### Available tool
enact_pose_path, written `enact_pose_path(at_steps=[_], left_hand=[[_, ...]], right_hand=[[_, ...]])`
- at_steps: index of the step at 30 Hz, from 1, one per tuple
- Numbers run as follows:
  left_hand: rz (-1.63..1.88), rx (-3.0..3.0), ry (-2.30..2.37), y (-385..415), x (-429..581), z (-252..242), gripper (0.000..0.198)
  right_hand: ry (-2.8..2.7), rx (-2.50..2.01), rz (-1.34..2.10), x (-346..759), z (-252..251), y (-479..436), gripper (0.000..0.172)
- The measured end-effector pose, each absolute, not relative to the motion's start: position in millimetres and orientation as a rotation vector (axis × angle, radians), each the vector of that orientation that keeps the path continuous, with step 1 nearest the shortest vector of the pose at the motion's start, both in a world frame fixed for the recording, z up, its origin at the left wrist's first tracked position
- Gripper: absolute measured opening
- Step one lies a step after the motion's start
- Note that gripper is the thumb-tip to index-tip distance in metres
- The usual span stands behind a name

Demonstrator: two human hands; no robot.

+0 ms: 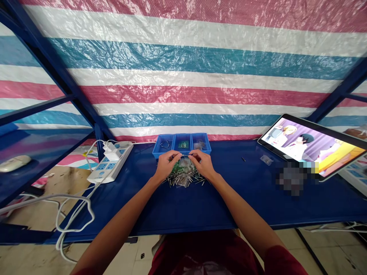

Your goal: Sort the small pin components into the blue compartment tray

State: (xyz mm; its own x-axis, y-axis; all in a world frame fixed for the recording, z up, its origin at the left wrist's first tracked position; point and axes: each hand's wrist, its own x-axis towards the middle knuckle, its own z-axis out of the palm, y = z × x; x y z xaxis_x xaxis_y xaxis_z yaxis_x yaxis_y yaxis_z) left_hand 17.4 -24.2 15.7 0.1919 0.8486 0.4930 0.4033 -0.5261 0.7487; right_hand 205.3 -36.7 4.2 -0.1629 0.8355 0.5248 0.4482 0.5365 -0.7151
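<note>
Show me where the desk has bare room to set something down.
Bare desk shows between the power strip and left hand, between the forearms below the pile of thin rods, and between the right hand and small dark pin. Crowded: under both hands, where the pile reaches toward the blue tray, and far right around the tablet.

The small piece (pixel 185 155) held between the fingertips of the left hand (pixel 167 164) and the right hand (pixel 202 164) is too small to be identified. The pile of thin rods (pixel 183 179) is partly covered by the hands. Whatever lies under the pixelated patch (pixel 291 178) is obscured. The white power strip (pixel 354 179) at far right is partly hidden by the tablet (pixel 304 143) and cut off by the picture's edge.
</note>
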Motion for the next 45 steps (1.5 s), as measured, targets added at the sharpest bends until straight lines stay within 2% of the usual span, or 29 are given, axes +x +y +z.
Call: enact_pose_path(at_steps=[10, 16, 25, 33, 45], left_hand=[[1.318, 1.955, 1.183, -26.0, 20.3, 13.8, 0.033], [1.365, 1.697, 1.087, -23.9, 23.1, 12.2, 0.028], [1.374, 1.633, 0.942, -24.7, 26.3, 13.8, 0.028], [1.196, 1.979, 1.104, -22.2, 20.0, 11.1, 0.03], [1.246, 1.895, 1.061, -17.4, 15.9, 10.5, 0.028]], right_hand=[[-1.783, -0.989, 0.502, 203.3, -3.3, -32.2, 0.026], [-1.781, -1.026, 0.447, 200.0, -4.4, -32.8, 0.029], [-1.839, -1.048, 0.385, 196.6, -8.3, -33.2, 0.034], [-1.686, -1.103, 0.275, 200.9, -2.9, -34.5, 0.034], [-1.745, -1.028, 0.338, 200.8, 0.5, -36.7, 0.029]])
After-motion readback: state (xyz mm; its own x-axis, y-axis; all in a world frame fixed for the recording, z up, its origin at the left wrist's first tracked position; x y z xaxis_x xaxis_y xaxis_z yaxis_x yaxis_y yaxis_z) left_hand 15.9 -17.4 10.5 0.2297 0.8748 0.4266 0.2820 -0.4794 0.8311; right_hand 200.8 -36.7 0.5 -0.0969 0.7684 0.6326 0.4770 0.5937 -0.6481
